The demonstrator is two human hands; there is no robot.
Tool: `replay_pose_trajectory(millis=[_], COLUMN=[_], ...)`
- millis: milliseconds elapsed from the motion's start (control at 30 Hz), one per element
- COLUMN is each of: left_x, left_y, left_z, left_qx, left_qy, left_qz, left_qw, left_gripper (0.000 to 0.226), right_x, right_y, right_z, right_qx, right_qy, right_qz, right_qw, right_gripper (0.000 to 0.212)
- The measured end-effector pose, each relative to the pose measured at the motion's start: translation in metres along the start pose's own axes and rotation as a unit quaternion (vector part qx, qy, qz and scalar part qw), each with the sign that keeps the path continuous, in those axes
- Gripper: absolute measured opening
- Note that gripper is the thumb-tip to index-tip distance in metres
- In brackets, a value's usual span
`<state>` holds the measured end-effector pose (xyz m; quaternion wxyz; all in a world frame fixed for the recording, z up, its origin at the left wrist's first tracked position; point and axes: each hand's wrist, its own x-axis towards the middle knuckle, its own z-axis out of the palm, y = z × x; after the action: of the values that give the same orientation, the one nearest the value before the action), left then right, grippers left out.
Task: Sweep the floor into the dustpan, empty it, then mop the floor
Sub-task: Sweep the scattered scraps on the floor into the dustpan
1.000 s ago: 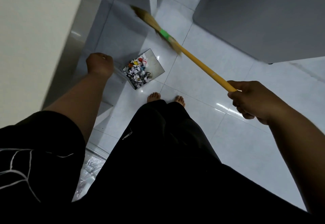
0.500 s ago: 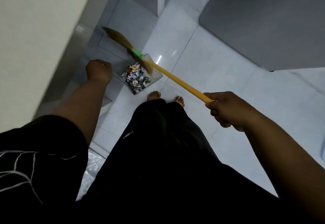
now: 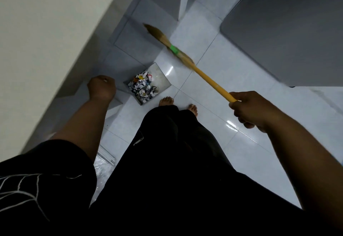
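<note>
**Surface/room:** floor [image 3: 213, 91] – white glossy tile, thin grout lines, glare in spots. Wall [image 3: 46, 50] – cream, along the left. Grey unit [image 3: 287, 31] – upper right, standing on the floor.

**Person:** standing; black trousers [image 3: 176, 161]; bare feet [image 3: 166, 100] side by side on the tile; black sleeve [image 3: 27, 189] w/ white web lines, lower left.

**Hidden/unclear:**
- Broom head blurred, bristle detail not readable.
- Left grip [image 3: 101, 88] – only the back of a fist shows, fingers curled under; cannot tell whether it holds anything.
- Clear plastic [image 3: 101, 169] by the left leg, mostly covered by arm and trousers.
- Right forearm cut off by the frame edge.

**Task items:**
- Dustpan [image 3: 163, 80] – grey, just ahead of the left foot, to the right of the left grip and near it.
- Scraps [image 3: 143, 87] – heap of white, black and coloured paper bits in the dustpan's near-left part.
- Broom [image 3: 209, 80] – yellow handle, green band [image 3: 174, 49], straw head [image 3: 156, 32].
- Right grip [image 3: 254, 111] – wrapped round the handle's near end. The shaft runs up-left from it. The head lies beyond the dustpan and apart from it; cannot tell if the tips touch the floor.
</note>
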<state>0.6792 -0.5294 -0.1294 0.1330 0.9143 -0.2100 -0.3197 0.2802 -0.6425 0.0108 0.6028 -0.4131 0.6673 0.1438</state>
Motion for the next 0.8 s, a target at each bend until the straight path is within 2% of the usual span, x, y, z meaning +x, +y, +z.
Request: replay_pose_trajectory(millis=[133,267,433,567,700,800], left_x=[-0.012,-0.012,-0.013,-0.025,-0.047,-0.064], left_y=[-0.008,-0.019,-0.040,-0.060,-0.081,-0.094], left_z=[0.001,0.000,-0.003,-0.006,-0.013,-0.016], left_qx=[0.007,-0.001,-0.030,-0.074,-0.116,-0.136], left_qy=[0.019,0.022,0.007,0.013,0.041,0.069], left_qz=[0.004,-0.018,-0.062,-0.094,-0.124,-0.136], left_qw=[1.000,1.000,0.998,0.993,0.985,0.979], left_gripper=[0.046,0.044,0.039,0.020,0.025,0.021], right_x=[0.007,-0.008,-0.039,-0.041,-0.020,0.003], right_y=[0.002,0.004,0.002,-0.021,-0.054,-0.081], right_z=[0.038,0.032,-0.001,-0.011,0.005,0.029], right_qx=[0.015,0.023,0.022,-0.014,-0.068,-0.132], right_qy=[-0.049,-0.090,-0.104,-0.074,-0.030,0.015], right_qz=[0.011,0.015,-0.003,-0.036,-0.073,-0.105], right_qw=[0.999,0.996,0.994,0.996,0.995,0.986], right_gripper=[0.018,0.011,0.031,0.031,0.021,0.030])
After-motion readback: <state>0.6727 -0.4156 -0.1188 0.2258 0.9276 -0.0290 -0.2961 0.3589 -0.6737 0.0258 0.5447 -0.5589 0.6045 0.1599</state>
